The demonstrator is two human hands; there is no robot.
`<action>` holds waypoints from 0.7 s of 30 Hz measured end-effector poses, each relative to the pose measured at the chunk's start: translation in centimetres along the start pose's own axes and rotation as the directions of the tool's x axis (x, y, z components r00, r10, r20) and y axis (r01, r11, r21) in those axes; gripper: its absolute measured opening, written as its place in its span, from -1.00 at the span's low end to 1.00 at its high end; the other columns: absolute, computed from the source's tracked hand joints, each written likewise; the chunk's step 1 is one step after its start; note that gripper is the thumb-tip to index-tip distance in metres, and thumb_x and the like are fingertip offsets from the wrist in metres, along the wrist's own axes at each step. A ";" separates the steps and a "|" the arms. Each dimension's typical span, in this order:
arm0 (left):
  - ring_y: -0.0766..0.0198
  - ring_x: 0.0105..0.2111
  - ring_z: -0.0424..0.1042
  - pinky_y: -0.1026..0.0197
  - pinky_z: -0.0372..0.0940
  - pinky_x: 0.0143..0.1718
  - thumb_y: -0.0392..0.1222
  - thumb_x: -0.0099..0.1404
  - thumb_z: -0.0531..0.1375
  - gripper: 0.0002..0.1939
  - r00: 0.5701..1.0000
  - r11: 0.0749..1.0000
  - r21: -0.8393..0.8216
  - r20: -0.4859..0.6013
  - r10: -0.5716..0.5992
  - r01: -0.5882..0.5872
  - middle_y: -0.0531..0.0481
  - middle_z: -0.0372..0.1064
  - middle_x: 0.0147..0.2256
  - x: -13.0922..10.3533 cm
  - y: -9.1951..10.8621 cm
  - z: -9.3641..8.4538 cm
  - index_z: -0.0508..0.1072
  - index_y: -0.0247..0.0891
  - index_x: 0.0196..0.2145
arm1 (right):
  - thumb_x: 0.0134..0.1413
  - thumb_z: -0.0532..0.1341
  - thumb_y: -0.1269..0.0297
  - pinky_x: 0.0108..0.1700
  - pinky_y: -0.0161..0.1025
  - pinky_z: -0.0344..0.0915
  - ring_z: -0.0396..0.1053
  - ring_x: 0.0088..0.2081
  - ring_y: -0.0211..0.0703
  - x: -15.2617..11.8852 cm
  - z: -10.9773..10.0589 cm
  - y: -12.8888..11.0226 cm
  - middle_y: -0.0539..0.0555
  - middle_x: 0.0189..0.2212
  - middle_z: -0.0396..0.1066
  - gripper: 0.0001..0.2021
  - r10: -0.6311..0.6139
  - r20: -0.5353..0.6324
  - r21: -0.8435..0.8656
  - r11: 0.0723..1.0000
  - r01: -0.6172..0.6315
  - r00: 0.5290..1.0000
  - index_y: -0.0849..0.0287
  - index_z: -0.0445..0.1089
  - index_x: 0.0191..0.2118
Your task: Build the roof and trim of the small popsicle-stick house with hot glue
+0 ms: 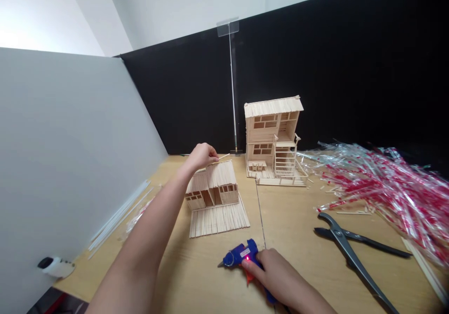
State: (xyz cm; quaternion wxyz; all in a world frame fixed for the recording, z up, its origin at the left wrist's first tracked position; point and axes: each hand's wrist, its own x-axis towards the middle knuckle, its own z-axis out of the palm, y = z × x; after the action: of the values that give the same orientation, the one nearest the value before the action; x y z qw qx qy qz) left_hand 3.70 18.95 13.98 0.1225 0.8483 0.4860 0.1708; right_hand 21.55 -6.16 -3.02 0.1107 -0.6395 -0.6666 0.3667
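Note:
My left hand (204, 156) is closed on a thin wooden stick (223, 157), pinched over the roof ridge of a small stick-built house (214, 187). That house has window openings in front and a slatted deck (219, 221). Whether the stick touches the ridge I cannot tell. In the foreground my right hand (268, 269) grips a blue glue gun (242, 254) with an orange trigger and a glowing red light. Its nozzle points left, in front of the deck and apart from it.
A taller two-storey stick house (273, 138) with stairs stands by the black backdrop. Red-and-clear plastic wrappers (382, 187) pile up at right, behind grey-handled pliers (345, 244). White glue sticks (119, 215) lie along the left panel, near a small white bottle (56, 267).

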 end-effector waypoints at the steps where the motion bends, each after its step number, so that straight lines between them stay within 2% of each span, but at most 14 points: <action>1: 0.23 -0.43 0.48 0.25 0.21 -0.41 -0.26 0.09 0.31 -0.91 1.000 1.000 0.006 0.002 0.003 -0.003 -0.09 0.55 -0.44 0.0 0.0 0.0 0.63 -0.29 -0.41 | 0.21 0.04 -0.14 -0.43 -0.26 0.07 0.46 -0.39 -0.05 0.0 0.0 0.0 0.23 -0.39 0.54 -0.47 0.000 -0.002 -0.001 1.000 0.000 1.000 0.22 0.48 -0.43; 11: 0.20 -0.40 0.47 0.25 0.20 -0.39 -0.25 0.08 0.30 -0.92 0.999 0.997 0.065 0.023 0.038 -0.039 -0.08 0.55 -0.43 0.5 -0.5 0.6 0.62 -0.26 -0.44 | 0.21 0.05 -0.12 -0.44 -0.26 0.05 0.46 -0.41 -0.05 -0.2 -0.4 -0.3 0.22 -0.42 0.54 -0.49 -0.011 -0.005 -0.001 1.000 0.011 1.000 0.23 0.49 -0.42; 21: 0.25 -0.46 0.44 0.25 0.19 -0.41 -0.25 0.07 0.30 -0.93 0.998 0.997 0.065 0.054 0.032 -0.035 -0.03 0.52 -0.50 0.7 -0.5 0.6 0.61 -0.25 -0.47 | 0.22 0.05 -0.12 -0.43 -0.25 0.05 0.46 -0.39 -0.05 -0.3 -0.4 -0.3 0.22 -0.39 0.54 -0.49 -0.013 -0.011 -0.019 1.000 0.013 1.000 0.21 0.51 -0.39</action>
State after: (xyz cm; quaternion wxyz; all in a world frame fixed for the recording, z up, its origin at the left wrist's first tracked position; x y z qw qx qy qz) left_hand 3.88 19.74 13.42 0.1043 0.8641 0.4738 0.1343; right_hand 21.63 -6.24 -2.45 0.1110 -0.6381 -0.6736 0.3561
